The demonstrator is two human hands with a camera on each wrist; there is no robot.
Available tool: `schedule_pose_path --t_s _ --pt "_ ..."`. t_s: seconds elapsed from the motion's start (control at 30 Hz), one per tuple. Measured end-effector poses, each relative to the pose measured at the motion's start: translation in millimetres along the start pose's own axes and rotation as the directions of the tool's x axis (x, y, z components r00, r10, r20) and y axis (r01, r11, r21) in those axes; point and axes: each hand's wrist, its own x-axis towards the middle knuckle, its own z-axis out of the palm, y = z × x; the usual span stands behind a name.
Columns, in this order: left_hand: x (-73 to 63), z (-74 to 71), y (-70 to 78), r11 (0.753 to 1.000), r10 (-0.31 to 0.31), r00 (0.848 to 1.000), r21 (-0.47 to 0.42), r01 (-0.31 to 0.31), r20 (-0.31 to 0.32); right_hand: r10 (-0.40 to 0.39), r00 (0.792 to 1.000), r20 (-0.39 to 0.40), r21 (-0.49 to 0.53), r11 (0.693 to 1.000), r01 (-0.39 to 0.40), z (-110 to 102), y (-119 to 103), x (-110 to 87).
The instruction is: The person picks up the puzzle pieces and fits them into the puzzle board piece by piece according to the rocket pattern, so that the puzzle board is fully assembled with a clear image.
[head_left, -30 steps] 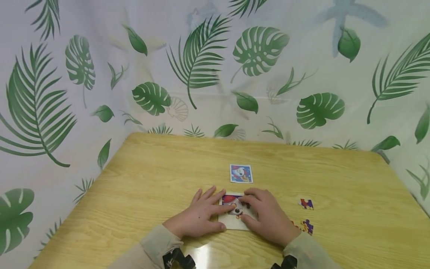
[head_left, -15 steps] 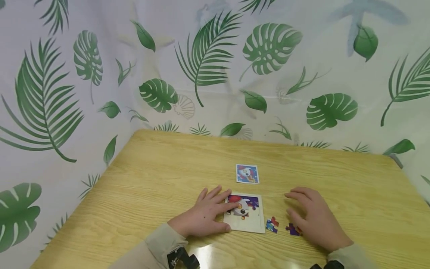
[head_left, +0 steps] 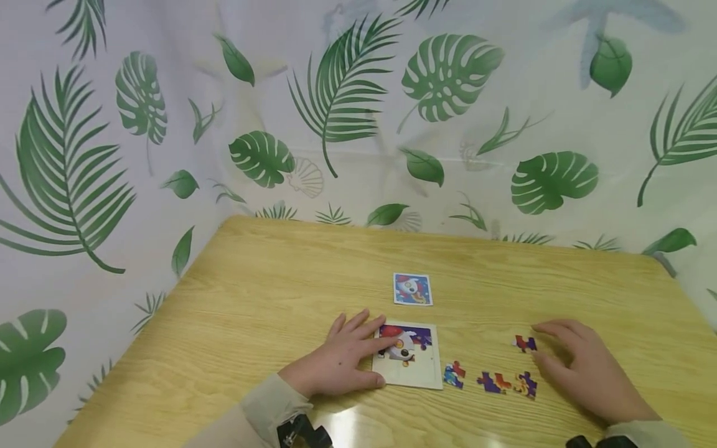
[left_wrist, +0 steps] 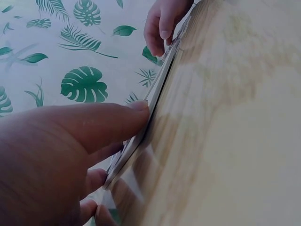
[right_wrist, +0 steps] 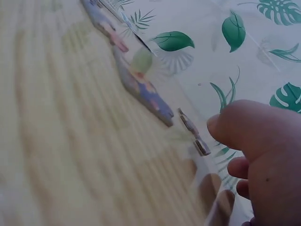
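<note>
In the head view my left hand [head_left: 342,361] rests spread on the left side of a square jigsaw board [head_left: 414,376], its index finger on the fitted pieces [head_left: 399,342]. These show part of a white-faced, red-topped picture; the board's lower part is bare. In the left wrist view the left thumb [left_wrist: 113,125] lies against the board's edge. My right hand [head_left: 594,370] is beside a red and purple puzzle piece [head_left: 524,343], thumb and index finger apart around its right end. The right wrist view shows a gap between the right thumb [right_wrist: 230,127] and that piece [right_wrist: 193,132].
Other loose puzzle pieces lie right of the board: a blue and red one [head_left: 454,374], a purple and red one [head_left: 493,382] and an orange and purple one [head_left: 525,384]. A small picture card [head_left: 412,290] lies behind the board on the wooden table [head_left: 280,274]. A leaf-patterned curtain [head_left: 347,186] hangs beyond.
My right hand has left the board's upper right and moved right, past the loose pieces, to the red and purple piece. The left hand has stayed on the board. The head view has shifted slightly.
</note>
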Motion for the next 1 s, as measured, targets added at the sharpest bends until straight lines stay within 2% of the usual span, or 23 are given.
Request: schedule_pose_path --t_s 0.23,0.6,1.0 --pt "-4.2 -5.3 -1.5 1.0 -0.013 1.0 0.008 0.013 -0.006 -0.085 0.996 -0.03 -0.026 0.996 0.084 4.0 -6.0 5.8" --pt "-4.8 -3.6 -0.8 1.0 -0.024 1.0 -0.003 0.024 0.0 -0.103 0.994 -0.024 -0.036 0.994 0.102 6.0 -0.3 6.5" --pt "-1.0 -0.9 -1.1 1.0 0.019 1.0 -0.011 -0.019 -0.006 -0.108 0.994 -0.027 -0.035 0.994 0.107 1.5 3.0 3.5"
